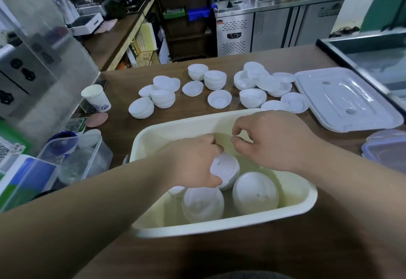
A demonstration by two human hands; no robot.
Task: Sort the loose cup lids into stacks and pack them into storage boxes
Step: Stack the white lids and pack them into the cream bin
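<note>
While the left hand (193,162) grips a lid stack (228,170), maybe to pack the box (219,228), the right hand (272,142) curls nearby. I cannot tell what it pinches.

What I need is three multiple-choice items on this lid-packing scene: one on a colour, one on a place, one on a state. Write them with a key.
1. The rectangular plastic storage box is: A) blue; B) black; C) cream.
2. The white paper cup stands: A) inside that box; B) on the wooden counter, left of the loose lid stacks; C) atop a lid stack.
3. The left hand: A) grips a stack of white cup lids in the box; B) lies flat on the counter; C) holds the cup.
Key: C, its rim and walls are pale cream; B, the cup sits on wood beside the stacks; A, the hand curls round the stack.
</note>
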